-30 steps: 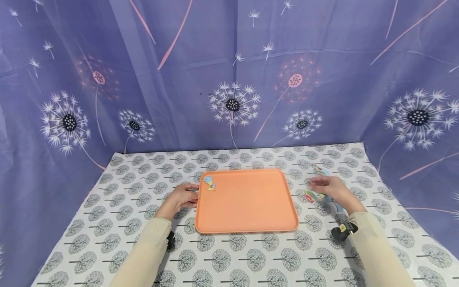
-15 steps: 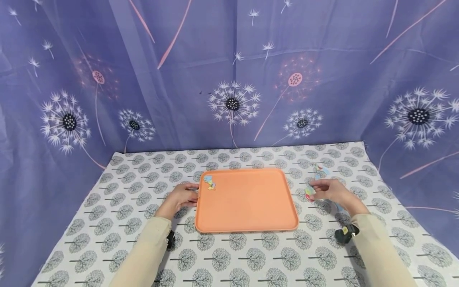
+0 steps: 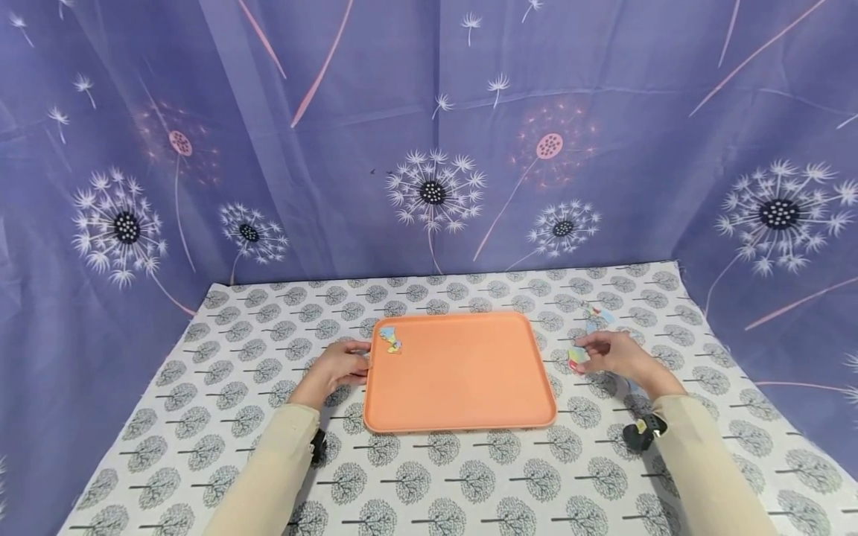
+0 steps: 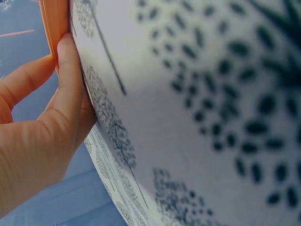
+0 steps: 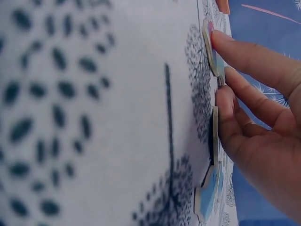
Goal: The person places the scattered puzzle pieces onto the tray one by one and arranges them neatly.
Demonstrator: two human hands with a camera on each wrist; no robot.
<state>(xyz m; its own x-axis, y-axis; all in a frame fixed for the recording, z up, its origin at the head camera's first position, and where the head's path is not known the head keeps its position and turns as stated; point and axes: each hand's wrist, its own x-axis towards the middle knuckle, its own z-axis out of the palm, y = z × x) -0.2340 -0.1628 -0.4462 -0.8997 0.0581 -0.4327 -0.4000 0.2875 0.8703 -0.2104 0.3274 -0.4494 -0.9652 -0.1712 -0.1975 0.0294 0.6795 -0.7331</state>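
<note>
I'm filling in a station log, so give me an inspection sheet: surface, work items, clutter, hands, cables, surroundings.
Surface: white tree-print cloth, lying mostly flat.
Work items: orange tray, a blue-and-yellow puzzle piece in its far left corner; light-blue puzzle pieces to the tray's right, partly hidden by the right hand, so not counted.
Clutter: nothing seen.
Left hand: touches the tray's left edge.
Right hand: pinches a red-and-green puzzle piece outside the tray.
Cables: nothing seen.
Surroundings: purple-blue dandelion-print curtain behind the cloth and at both sides.
</note>
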